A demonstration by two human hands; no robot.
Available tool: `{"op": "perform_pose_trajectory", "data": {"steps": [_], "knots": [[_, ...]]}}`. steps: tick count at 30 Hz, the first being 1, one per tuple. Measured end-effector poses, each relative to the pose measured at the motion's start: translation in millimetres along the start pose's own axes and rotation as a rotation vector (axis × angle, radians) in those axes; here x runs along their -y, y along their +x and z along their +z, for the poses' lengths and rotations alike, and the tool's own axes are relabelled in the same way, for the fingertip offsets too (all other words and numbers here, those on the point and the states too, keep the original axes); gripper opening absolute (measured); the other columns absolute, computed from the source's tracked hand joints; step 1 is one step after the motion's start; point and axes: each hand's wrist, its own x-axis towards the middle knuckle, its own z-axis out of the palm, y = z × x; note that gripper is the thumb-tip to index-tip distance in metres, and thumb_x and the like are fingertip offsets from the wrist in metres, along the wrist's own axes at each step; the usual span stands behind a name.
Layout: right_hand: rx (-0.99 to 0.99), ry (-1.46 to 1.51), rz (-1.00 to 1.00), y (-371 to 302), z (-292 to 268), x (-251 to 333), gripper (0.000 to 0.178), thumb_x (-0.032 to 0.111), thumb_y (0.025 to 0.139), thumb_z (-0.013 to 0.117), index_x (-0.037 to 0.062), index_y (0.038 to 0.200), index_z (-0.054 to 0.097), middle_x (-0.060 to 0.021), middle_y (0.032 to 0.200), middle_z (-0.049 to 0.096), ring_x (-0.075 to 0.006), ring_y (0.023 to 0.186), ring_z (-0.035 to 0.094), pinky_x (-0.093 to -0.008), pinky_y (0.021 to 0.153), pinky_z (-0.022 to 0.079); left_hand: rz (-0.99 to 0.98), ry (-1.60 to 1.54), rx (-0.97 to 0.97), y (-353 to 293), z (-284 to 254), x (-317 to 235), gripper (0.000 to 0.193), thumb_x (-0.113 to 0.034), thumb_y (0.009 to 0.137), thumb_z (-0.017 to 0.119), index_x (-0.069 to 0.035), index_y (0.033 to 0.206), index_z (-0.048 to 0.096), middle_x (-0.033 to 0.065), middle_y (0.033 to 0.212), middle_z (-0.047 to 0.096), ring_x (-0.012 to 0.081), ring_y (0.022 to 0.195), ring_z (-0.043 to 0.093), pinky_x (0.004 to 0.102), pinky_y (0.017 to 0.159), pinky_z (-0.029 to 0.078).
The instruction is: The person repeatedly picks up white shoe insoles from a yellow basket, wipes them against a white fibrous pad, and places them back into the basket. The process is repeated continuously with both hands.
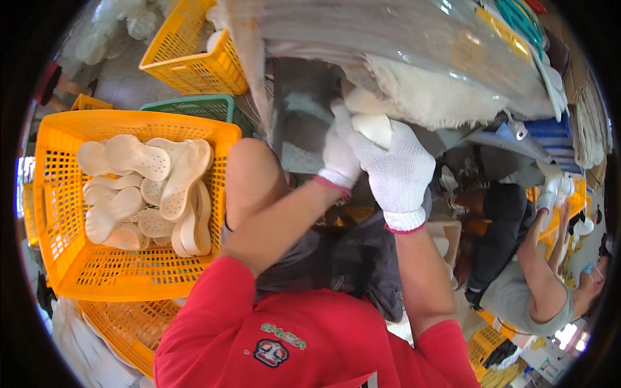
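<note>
A pale cream insole (374,129) is held up in front of me, partly covered by my gloved fingers. My right hand (402,161), in a white knit glove with a red cuff edge, is closed around its near end. My left hand (341,150), gloved alike, is closed at its left side, its fingers a little blurred. Just beyond, a shaggy off-white fabric edge (427,97) hangs close to the piece; whether they touch I cannot tell. On my left stands an orange plastic basket (58,258) with several cream insoles (139,158), some perforated.
Cloudy plastic sheeting (401,32) covers the worktop ahead. Another yellow crate (200,71) stands at the far left, near a green basket rim (187,103). Below the left basket is a further orange basket (129,320). A seated co-worker (533,291) with gloved hands works at the right.
</note>
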Motion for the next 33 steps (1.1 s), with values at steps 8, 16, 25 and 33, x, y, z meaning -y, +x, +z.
{"op": "perform_pose_trajectory", "data": {"steps": [8,16,25,33], "knots": [[0.082,0.439,0.350,11,-1,7,0.059,0.031,0.080,0.096,-0.0004,0.127,0.077,-0.0144,0.116,0.083,-0.0185,0.105,0.080,-0.0351,0.097,0.061,-0.702,-1.271,0.339,24,9,16,0.039,-0.031,0.118,0.044,-0.004,0.139,0.062,0.0146,0.122,0.075,0.0309,0.111,0.076,0.0444,0.097,0.063],[0.426,0.666,0.338,-13,-28,19,0.086,0.008,0.085,0.084,-0.0017,0.163,0.050,-0.0106,0.144,0.068,-0.0127,0.122,0.064,-0.0303,0.102,0.056,-0.869,-1.209,0.299,9,2,10,0.041,-0.045,0.119,0.042,-0.013,0.119,0.066,0.0080,0.106,0.072,0.0258,0.096,0.074,0.0402,0.086,0.062],[0.608,1.095,0.481,4,-33,-7,0.081,0.014,0.090,0.087,0.0016,0.163,0.053,-0.0096,0.134,0.073,-0.0150,0.120,0.066,-0.0343,0.105,0.056,-0.492,-0.503,0.245,39,10,22,0.054,-0.050,0.118,0.044,-0.005,0.140,0.065,0.0146,0.126,0.073,0.0306,0.116,0.069,0.0421,0.101,0.057],[0.121,0.990,0.791,-92,-69,-54,0.064,0.012,0.100,0.073,-0.0087,0.157,0.056,-0.0214,0.151,0.069,-0.0243,0.131,0.069,-0.0341,0.112,0.054,-0.698,-1.192,0.317,4,0,-13,0.055,-0.049,0.119,0.046,-0.006,0.151,0.061,0.0156,0.146,0.070,0.0292,0.129,0.070,0.0455,0.111,0.059]]}}
